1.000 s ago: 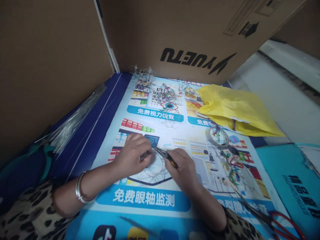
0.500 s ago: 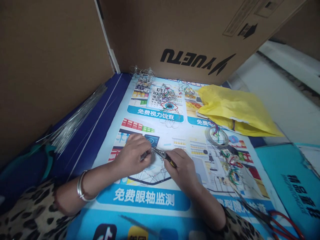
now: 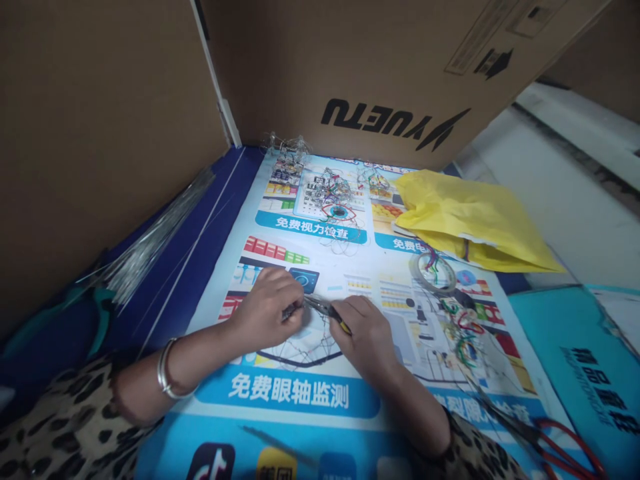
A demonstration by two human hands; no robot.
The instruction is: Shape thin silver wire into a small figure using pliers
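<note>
My right hand [image 3: 367, 333] is closed around the dark and yellow handles of a pair of pliers [image 3: 321, 305], whose metal jaws point left. Those jaws reach to the fingertips of my left hand [image 3: 273, 303], which is pinched on thin wire. From between the hands a loose web of fine wire [image 3: 300, 348] hangs over the printed poster. The exact spot where the jaws meet the wire is hidden by my left fingers.
Cardboard panels [image 3: 350, 60] stand at the back and left. Tangled wire pieces [image 3: 333, 190] lie behind my hands, with a bundle of straight wires [image 3: 160, 233] and teal-handled pliers [image 3: 103, 317] at left. On the right are a yellow bag [image 3: 475, 220], a tape roll [image 3: 434, 272] and red-handled scissors [image 3: 560, 447].
Both hands stay almost in place, with the pliers still at the left fingertips. The pliers' handles look slightly closer together, and my left forearm has shifted a little.
</note>
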